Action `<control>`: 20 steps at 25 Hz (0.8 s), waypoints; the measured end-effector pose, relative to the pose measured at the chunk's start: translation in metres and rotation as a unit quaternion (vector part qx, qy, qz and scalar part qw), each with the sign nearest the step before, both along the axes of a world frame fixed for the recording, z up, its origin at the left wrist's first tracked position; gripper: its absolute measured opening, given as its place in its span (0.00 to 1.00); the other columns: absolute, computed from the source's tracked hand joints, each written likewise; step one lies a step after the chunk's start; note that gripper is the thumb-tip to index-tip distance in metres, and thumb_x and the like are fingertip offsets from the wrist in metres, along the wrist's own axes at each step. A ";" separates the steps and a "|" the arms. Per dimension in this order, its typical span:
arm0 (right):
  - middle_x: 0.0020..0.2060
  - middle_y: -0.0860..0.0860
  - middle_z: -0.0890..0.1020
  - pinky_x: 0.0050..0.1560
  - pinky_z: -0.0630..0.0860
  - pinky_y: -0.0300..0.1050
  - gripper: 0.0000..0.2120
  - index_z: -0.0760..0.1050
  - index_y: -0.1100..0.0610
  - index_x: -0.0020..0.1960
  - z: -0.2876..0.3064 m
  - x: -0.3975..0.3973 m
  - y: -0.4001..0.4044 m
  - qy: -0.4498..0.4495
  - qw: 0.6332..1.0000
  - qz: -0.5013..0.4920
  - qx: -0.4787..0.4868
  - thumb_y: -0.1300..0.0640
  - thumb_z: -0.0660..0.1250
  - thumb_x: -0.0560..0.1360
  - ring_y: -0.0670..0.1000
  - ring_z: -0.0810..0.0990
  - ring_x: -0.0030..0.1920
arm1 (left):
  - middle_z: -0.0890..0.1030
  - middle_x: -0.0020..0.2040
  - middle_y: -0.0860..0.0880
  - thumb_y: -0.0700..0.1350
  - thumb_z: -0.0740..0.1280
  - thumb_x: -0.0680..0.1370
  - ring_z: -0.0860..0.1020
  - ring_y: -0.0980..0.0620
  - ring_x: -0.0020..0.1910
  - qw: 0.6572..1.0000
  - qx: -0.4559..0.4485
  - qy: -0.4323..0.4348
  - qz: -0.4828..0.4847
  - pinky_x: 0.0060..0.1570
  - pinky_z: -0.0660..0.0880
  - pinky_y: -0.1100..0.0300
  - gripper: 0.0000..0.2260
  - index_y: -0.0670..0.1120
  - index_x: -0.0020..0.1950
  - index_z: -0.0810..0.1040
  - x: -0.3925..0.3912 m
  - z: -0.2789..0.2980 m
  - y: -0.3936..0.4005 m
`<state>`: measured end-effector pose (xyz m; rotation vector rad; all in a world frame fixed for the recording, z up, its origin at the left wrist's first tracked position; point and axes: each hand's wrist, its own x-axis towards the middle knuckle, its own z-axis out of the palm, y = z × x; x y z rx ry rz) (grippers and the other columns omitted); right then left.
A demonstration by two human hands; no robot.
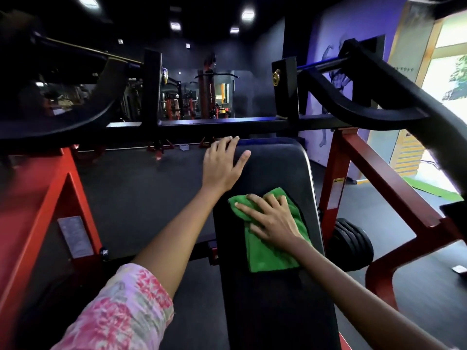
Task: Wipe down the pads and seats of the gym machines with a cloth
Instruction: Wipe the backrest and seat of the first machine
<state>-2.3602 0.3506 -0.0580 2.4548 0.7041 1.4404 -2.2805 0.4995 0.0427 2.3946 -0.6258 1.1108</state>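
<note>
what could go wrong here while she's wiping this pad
1. The right hand presses flat on the green cloth rather than gripping it; the cloth lies near the right edge of the black pad and could bunch or slide off.
2. The left hand rests on the pad's top left corner, so that patch may get skipped.
3. The black lever arm hangs close above on the right; leaning in might mean a bump.

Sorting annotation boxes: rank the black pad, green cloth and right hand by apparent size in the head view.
1. black pad
2. green cloth
3. right hand, which lies flat on the cloth, so nearness hardly matters.
</note>
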 end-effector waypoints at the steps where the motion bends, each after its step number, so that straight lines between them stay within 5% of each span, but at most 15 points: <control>1: 0.61 0.49 0.68 0.44 0.60 0.50 0.26 0.65 0.45 0.68 -0.006 -0.003 0.015 0.001 0.998 -0.003 0.065 0.47 0.59 0.70 0.55 0.68 0.48 | 0.73 0.66 0.46 0.64 0.45 0.76 0.70 0.44 0.64 1.000 -0.006 -0.007 0.005 0.63 0.65 0.49 0.33 0.45 0.69 0.71 -0.001 0.000 -0.001; 3: 0.61 0.49 0.68 0.45 0.60 0.50 0.25 0.67 0.46 0.67 -0.031 -0.011 0.041 0.001 0.998 0.026 0.058 0.46 0.57 0.70 0.56 0.68 0.49 | 0.73 0.66 0.45 0.64 0.45 0.76 0.70 0.44 0.65 1.000 -0.004 -0.010 0.009 0.63 0.65 0.48 0.33 0.44 0.69 0.71 -0.004 0.000 -0.001; 7: 0.62 0.49 0.68 0.45 0.65 0.51 0.25 0.61 0.45 0.69 -0.043 -0.020 0.008 0.021 0.991 0.031 -0.125 0.44 0.55 0.72 0.54 0.69 0.50 | 0.68 0.72 0.45 0.65 0.44 0.76 0.63 0.42 0.71 1.000 -0.002 0.001 0.009 0.69 0.59 0.46 0.34 0.44 0.72 0.66 -0.013 -0.011 -0.001; 12: 0.62 0.50 0.71 0.46 0.61 0.50 0.26 0.65 0.44 0.68 -0.050 -0.024 0.028 0.026 0.976 -0.065 0.205 0.48 0.58 0.70 0.55 0.69 0.49 | 0.64 0.74 0.45 0.69 0.40 0.75 0.59 0.41 0.74 0.999 -0.012 -0.019 0.027 0.70 0.55 0.44 0.39 0.44 0.73 0.64 -0.020 -0.025 -0.005; 17: 0.62 0.49 0.69 0.46 0.62 0.51 0.26 0.63 0.44 0.68 -0.088 -0.048 0.001 0.028 0.999 -0.009 0.036 0.48 0.58 0.71 0.55 0.69 0.50 | 0.59 0.76 0.43 0.67 0.42 0.77 0.54 0.41 0.75 0.997 0.038 -0.052 0.040 0.72 0.47 0.43 0.37 0.43 0.75 0.62 -0.029 -0.054 -0.007; 20: 0.60 0.50 0.70 0.47 0.68 0.53 0.25 0.64 0.44 0.68 -0.079 -0.037 -0.026 0.007 0.972 -0.099 0.214 0.49 0.58 0.70 0.53 0.68 0.48 | 0.58 0.76 0.45 0.66 0.44 0.78 0.52 0.43 0.76 0.996 0.033 -0.063 0.061 0.72 0.46 0.41 0.34 0.44 0.75 0.61 -0.037 -0.074 -0.013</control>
